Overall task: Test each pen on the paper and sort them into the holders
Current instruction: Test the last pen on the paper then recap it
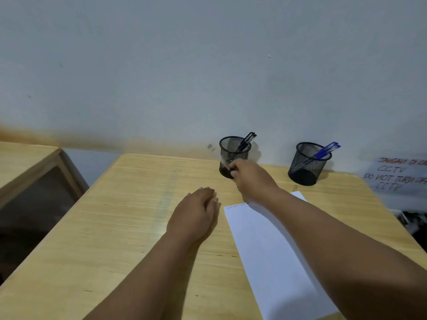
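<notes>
Forearms fill the near edge of the view, both reaching out over the wooden table [129, 218].

Paper [272, 255]: white sheet lying flat under the right forearm, a short line of blue scribble at its far left corner.

Left hand [196, 213]: palm down, flat on the table just left of the paper, fingers relaxed, nothing in it.

Right hand [250, 179]: fingers pinched around a pen [217, 155], which is motion-blurred; it looks like a clear barrel, tilted up and leftward in front of the left holder [234, 155]. Ink colour cannot be told.

Left holder: black mesh cup, holds black-capped pens leaning right.

Right holder [308, 163]: same mesh cup, well apart to the right, holds blue-capped pens leaning right.

Judgement: the step looks like dropping a tested pen into the left holder. To do it well, lift the tip above the rim first, aim for the free left side away from the leaning pens, and let go only once the barrel is inside. The cup looks light, so a knock from the knuckles may tip it.
</notes>
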